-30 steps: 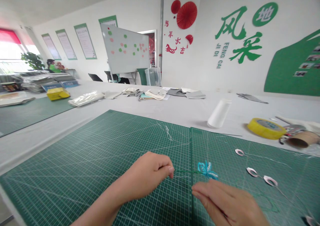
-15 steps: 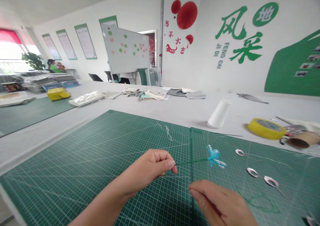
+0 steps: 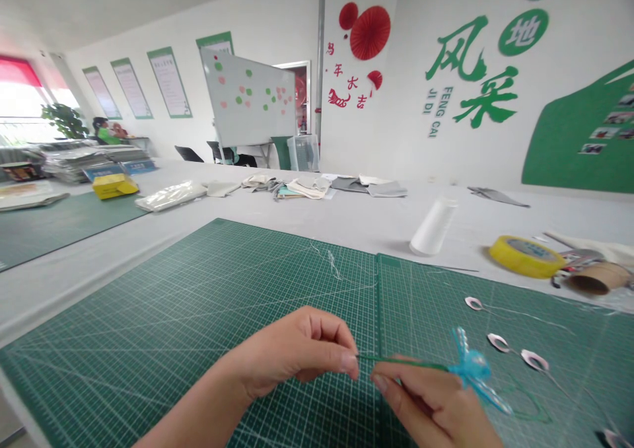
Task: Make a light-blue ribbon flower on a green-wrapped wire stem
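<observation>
A small blue flower (image 3: 473,367) with clear beaded petals sits at the end of a thin green stem (image 3: 413,362). My left hand (image 3: 302,352) pinches the stem's free end between thumb and fingers. Below the stem is my right hand (image 3: 436,402), its thumb and fingertips pressed together; whatever they grip, if anything, is too fine to make out. The stem crosses just over its knuckles, and I cannot tell if they touch. A loose loop of green thread (image 3: 537,415) lies partly behind the flower on the cutting mat (image 3: 198,316).
Several pale rings on thin strings (image 3: 535,360) lie on the mat's right side. Beyond stand a white thread cone (image 3: 433,226), a yellow tape roll (image 3: 526,256) and a cardboard tube (image 3: 594,277). Cloth scraps (image 3: 310,187) and a yellow box (image 3: 115,186) are farther back.
The flower and stem have swung down and right, from above my right hand to across it. My left hand has lowered slightly; the right hand has barely moved.
</observation>
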A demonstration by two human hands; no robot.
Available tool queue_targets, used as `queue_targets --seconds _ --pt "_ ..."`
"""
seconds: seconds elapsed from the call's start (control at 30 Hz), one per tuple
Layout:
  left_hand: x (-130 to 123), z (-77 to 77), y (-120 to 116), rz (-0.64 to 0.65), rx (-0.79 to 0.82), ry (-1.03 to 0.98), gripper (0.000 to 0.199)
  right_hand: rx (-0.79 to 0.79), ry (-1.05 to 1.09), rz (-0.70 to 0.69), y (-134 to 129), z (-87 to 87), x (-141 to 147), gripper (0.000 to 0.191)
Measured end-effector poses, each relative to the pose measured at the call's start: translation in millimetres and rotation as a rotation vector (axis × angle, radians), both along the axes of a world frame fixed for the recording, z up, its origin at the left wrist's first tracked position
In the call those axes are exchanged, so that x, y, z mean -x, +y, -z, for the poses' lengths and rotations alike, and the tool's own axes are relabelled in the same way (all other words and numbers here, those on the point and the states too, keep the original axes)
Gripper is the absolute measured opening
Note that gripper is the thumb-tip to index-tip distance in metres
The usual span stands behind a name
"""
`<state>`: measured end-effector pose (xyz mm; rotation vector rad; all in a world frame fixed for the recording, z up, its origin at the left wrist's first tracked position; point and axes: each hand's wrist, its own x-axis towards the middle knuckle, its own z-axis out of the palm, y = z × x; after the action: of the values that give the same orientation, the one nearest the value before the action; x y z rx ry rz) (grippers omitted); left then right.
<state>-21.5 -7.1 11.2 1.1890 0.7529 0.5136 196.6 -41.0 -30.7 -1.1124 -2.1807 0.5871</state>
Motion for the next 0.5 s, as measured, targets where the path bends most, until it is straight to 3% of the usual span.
queue_targets --seconds 0.1,0.23,0.3,0.5 --pt "1 0.1 -2 0.133 -0.050 -0.009 0.007 0.060 0.027 -0.046 5 3.0 -3 0.028" --pt "4 -1.4 -4 0.316 -0.101 -0.014 0.011 0.307 0.145 -0.086 8 2.0 -8 0.028" --pt "5 -2.2 -5 0.357 -0.125 0.039 0.012 0.353 0.166 -0.075 7 -1.3 -10 0.026" --pt "4 -6.4 -10 0.336 -0.403 0.343 0.015 0.143 0.016 -0.063 4 -16.6 -13 0.023"
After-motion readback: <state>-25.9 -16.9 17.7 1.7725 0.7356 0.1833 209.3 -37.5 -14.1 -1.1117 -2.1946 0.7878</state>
